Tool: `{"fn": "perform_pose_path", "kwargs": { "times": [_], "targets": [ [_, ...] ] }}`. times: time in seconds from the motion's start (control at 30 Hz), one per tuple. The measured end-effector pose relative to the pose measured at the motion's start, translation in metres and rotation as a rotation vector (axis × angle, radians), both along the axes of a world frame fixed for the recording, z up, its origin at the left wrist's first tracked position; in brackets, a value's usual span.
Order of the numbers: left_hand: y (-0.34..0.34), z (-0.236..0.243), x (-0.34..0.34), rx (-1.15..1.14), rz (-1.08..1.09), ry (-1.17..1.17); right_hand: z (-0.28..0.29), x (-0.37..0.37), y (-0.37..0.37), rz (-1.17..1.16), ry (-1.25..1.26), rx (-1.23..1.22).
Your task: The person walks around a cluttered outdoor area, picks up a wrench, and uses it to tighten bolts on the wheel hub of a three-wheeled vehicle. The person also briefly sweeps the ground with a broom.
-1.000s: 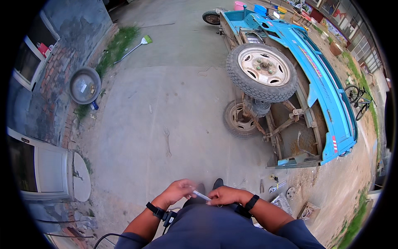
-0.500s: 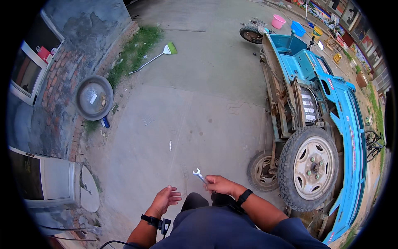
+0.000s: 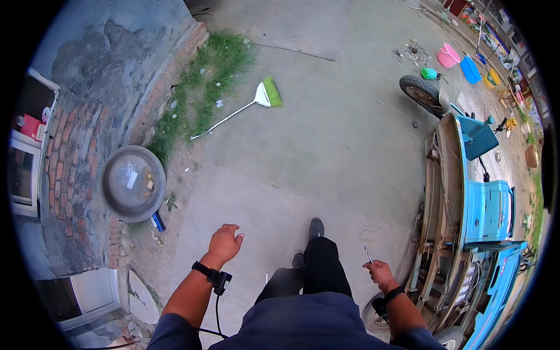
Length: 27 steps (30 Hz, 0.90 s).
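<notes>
Low on the right, my right hand (image 3: pixel 381 274) is closed around the shank of a small silver wrench (image 3: pixel 367 253), its end sticking out beyond my fingers. My left hand (image 3: pixel 226 242) hangs over the concrete with nothing in it, thumb apart from the fingers. Beside my left leg lies a slim, shiny metal piece (image 3: pixel 266 276), mostly hidden by the leg. The blue three-wheeled vehicle (image 3: pixel 489 211) stands to the right of my right hand, its rusty frame side facing me. One of its wheels (image 3: pixel 374 315) is partly covered by my right forearm.
A green-and-white broom (image 3: pixel 267 94) lies ahead on the concrete by a grass strip (image 3: pixel 217 76). At left, a large grey basin (image 3: pixel 133 201) sits against the brick wall (image 3: pixel 74 157). Pink (image 3: pixel 448 56) and blue (image 3: pixel 470 70) plastic containers stand at the far right.
I have stepped forward, so the vehicle has shifted right and the broom and basin look closer. My right hand has swung out to the right with the wrench; my left hand has moved forward.
</notes>
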<state>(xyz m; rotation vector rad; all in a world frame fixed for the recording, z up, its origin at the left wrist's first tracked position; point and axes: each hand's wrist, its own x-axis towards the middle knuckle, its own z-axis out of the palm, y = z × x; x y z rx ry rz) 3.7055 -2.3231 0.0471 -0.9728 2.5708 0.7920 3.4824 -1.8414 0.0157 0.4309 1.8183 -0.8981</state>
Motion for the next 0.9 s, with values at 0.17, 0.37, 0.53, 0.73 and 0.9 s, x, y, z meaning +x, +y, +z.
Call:
{"fn": "perform_pose_path", "kwargs": {
  "times": [0.17,0.37,0.53,0.73,0.9],
  "targets": [
    [-0.196,-0.056,-0.185,-0.092,-0.149,0.056,-0.061,-0.120,-0.145,-0.198,-0.110,0.042],
    [-0.419,-0.292,-0.332,-0.143,-0.242,-0.231,-0.208,-0.211,-0.293,-0.367,-0.079,0.116],
    [-0.571,-0.502,-0.426,-0.135,-0.276,-0.324,-0.285,-0.212,-0.290,-0.124,0.163,0.439],
    [-0.665,-0.580,-0.466,-0.046,-0.344,-0.458,-0.293,-0.255,-0.381,-0.528,0.132,0.472],
    [-0.684,-0.442,-0.489,0.403,-0.185,-0.356,-0.188,-0.362,-0.471,-0.883,0.218,0.461]
  ]
}}
